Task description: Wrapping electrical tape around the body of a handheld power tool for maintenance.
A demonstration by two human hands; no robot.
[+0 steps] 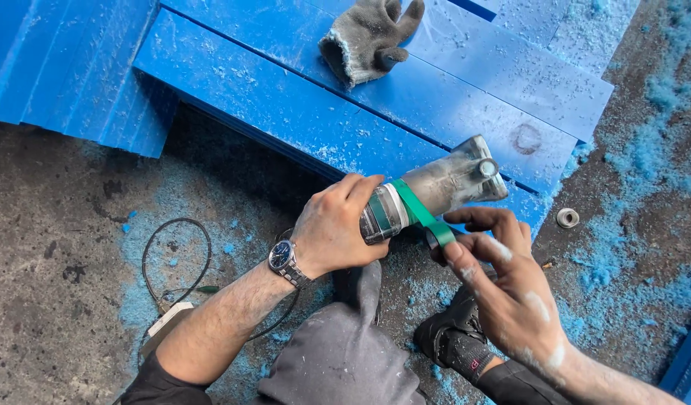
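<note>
My left hand (336,225) grips the body of a dusty grey angle grinder (435,187) that lies with its head resting on a blue plastic board (285,112). A strip of green tape (420,214) runs from the grinder's body, where it is wound on, down to a small roll in my right hand (495,277). The right hand pinches that roll between thumb and fingers, just below and right of the grinder. A wristwatch (284,259) sits on my left wrist.
A grey work glove (368,37) lies on the stacked blue boards at the top. A metal nut or flange (567,217) rests on the dirty floor at right. A black cable (177,262) loops at left. Blue shavings cover the ground. My knee and black shoe (454,337) are below.
</note>
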